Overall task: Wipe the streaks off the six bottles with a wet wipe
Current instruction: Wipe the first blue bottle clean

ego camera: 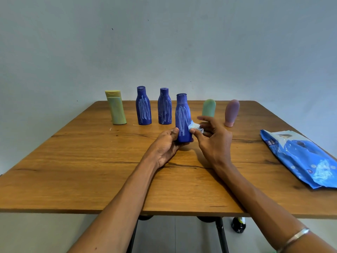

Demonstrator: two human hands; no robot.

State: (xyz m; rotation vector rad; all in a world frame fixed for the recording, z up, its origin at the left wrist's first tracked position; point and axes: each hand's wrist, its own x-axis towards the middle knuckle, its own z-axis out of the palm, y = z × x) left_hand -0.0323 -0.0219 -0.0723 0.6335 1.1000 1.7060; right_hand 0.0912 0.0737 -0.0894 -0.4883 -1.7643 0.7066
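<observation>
My left hand (165, 147) grips the lower part of a blue bottle (182, 114) with white streaks, holding it upright at the table's middle. My right hand (212, 137) pinches a crumpled wet wipe (195, 127) against the bottle's right side. Behind stand a yellow-green bottle (116, 107), two more streaked blue bottles (143, 106) (164, 106), a green bottle (209, 107) partly hidden by my fingers, and a pink bottle (231, 112) resting on its cap.
A blue wet-wipe pack (302, 157) lies at the right edge of the wooden table (91, 161). A pale wall rises behind the table. Black table legs and a dark object (238, 224) show on the floor below.
</observation>
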